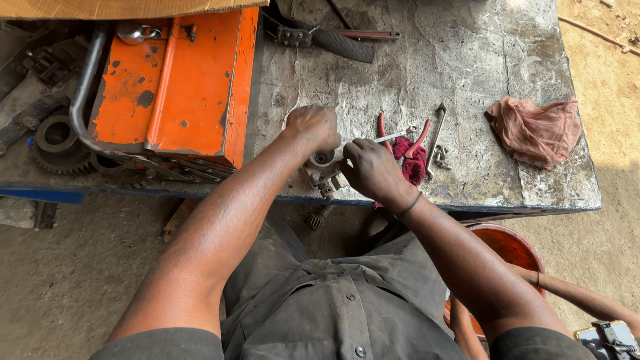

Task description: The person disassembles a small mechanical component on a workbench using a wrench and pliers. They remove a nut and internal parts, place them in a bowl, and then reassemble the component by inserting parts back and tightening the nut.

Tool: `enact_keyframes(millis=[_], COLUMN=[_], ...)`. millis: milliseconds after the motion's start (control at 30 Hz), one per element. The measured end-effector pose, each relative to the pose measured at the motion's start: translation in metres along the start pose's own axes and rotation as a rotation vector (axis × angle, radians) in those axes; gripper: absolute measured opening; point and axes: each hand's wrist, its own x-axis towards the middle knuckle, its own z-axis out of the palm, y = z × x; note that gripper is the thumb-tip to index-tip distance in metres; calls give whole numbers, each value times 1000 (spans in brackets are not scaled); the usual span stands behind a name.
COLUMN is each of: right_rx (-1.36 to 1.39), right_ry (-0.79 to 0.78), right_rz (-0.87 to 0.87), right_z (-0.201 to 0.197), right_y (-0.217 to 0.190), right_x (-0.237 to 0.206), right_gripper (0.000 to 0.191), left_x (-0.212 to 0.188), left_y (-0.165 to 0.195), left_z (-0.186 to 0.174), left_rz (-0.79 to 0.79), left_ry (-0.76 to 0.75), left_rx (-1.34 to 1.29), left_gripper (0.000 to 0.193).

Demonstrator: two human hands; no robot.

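My left hand [312, 127] closes over a small grey metal part [325, 167] with a round bore, at the near edge of the worn metal workbench [467, 60]. My right hand [371, 170] grips the same part from the right side. Just beyond my right hand lie red-handled pliers [420, 137] on a dark red rag [412, 163], with a spanner [437, 133] and a small bolt beside them.
An orange metal toolbox [180, 87] stands at the left, with gears [57, 137] beside it. A pink cloth [537, 130] lies at the right. A black strap [340, 43] is at the back. An orange bucket [510, 243] and another person's arm [587, 300] are at lower right.
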Motion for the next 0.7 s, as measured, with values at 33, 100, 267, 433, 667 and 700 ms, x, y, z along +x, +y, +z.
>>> enact_keyframes(millis=[33,100,267,433,667,700], right_rx=[-9,-32,-110,-63,-57,-73], right_ry=[4,19,-5,46,-12,-18], right_rz=[4,11,-29,-53,57,31], right_z=[2,5,12,6,3,5], right_y=[0,1,-1,-7,-8,-8], right_x=[0,2,1,-3,2,2], right_gripper=[23,20,10,14,17,13], left_x=[0,1,2,-3,3,4], left_y=[1,2,0,-1,-4,-5], left_z=[0,1,8,1,0,4], left_rz=[1,27,79,29,19,44], left_ry=[-3,15,69,63,41,46], left_rx=[0,25,128,27,-35,22], left_gripper=[14,13,16,25,15,12])
